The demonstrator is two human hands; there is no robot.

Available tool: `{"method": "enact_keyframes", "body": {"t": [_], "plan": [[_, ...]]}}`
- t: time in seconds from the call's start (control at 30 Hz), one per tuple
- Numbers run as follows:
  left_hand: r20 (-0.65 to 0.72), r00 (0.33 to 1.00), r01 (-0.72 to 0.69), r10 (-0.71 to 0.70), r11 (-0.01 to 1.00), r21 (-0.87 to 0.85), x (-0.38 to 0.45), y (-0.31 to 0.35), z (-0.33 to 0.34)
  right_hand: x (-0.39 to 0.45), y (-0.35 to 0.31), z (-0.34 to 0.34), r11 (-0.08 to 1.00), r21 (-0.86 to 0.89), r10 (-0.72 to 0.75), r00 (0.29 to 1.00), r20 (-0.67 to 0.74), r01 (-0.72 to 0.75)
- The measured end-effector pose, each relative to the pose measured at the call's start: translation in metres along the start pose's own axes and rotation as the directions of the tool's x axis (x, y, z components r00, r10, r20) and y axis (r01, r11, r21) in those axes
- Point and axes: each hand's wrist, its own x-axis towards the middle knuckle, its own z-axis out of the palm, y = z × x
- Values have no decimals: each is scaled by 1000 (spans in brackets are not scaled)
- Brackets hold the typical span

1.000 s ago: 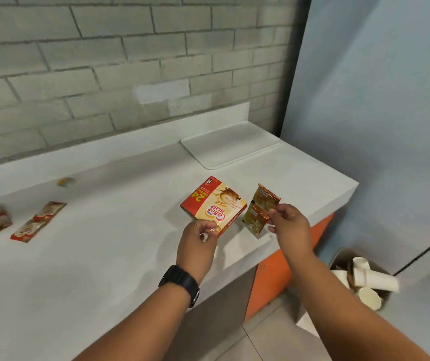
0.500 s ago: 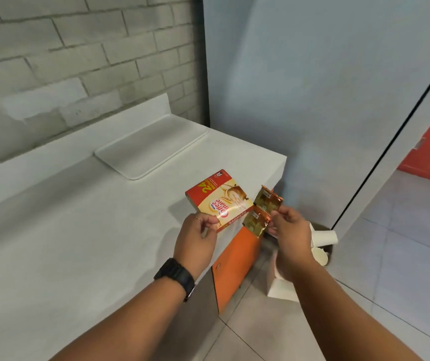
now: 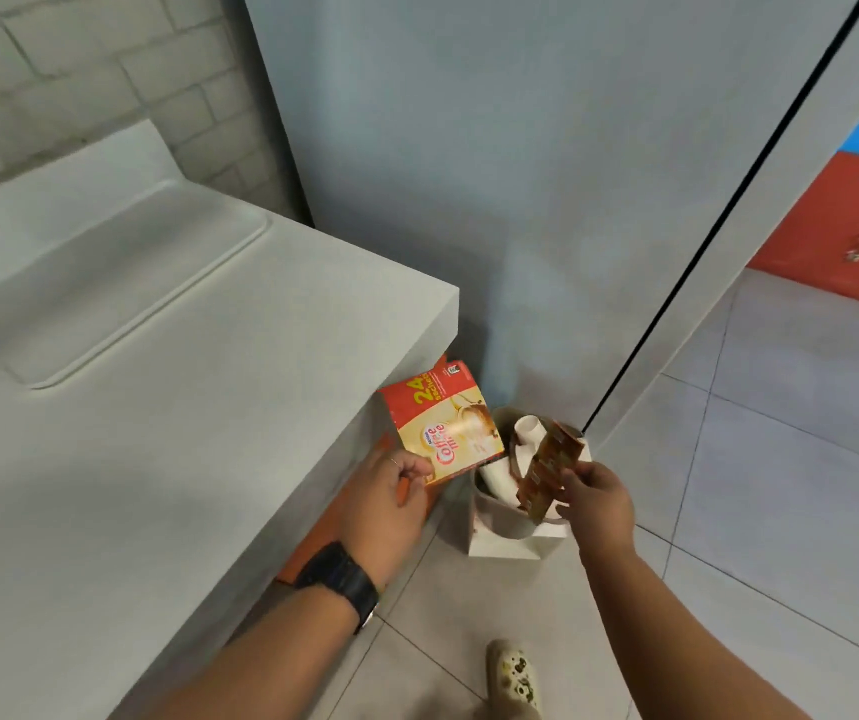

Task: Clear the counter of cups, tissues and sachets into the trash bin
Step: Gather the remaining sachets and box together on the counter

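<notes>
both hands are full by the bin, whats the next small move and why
Probably let go with the right hand: its brown sachets already hang over the open trash bin, above the paper cups. The left hand holds the creamer box beside the bin.

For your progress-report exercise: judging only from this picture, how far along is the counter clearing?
Done: paper cups already lie in the trash bin. In hand: the left hand grips a creamer box, the right hand holds brown sachets over the bin. Left: dropping both in.
</notes>
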Motion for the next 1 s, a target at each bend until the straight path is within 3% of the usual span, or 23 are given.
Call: {"method": "enact_keyframes", "body": {"t": [0.2, 0.33, 0.43, 0.53, 0.63, 0.73, 0.8, 0.87, 1.0], "plan": [[-31, 994, 105, -105, 995, -1, 36, -8, 85, 95, 12, 6, 992, -78, 104, 989, 103, -96], [-34, 982, 189, -187, 980, 55, 54, -27, 108, 142, 21, 32, 984, -140, 138, 962, 234, -107], [-21, 968, 251, -250, 962, 104, 66, -36, 118, 160, 35, 35, 971, -217, 151, 957, 248, -96], [-4, 954, 300, -301, 949, 96, 81, -45, 132, 161, 44, 31, 973, -179, 191, 940, 282, -144], [40, 940, 338, -339, 941, 27, 95, -46, 151, 150, 36, 23, 929, -54, 349, 817, 460, -366], [129, 924, 364, -360, 932, -7, 103, -41, 171, 148, 31, 19, 880, 0, 367, 679, 636, -475], [154, 913, 386, -378, 922, -23, 107, -41, 182, 153, 25, 20, 869, 69, 361, 723, 589, -490], [192, 896, 412, -400, 911, -24, 113, -38, 188, 162, 20, 21, 897, 95, 343, 815, 467, -432], [276, 882, 395, -383, 919, 11, 126, -37, 198, 188, 22, 25, 985, -61, 174, 946, 273, -164]]}}
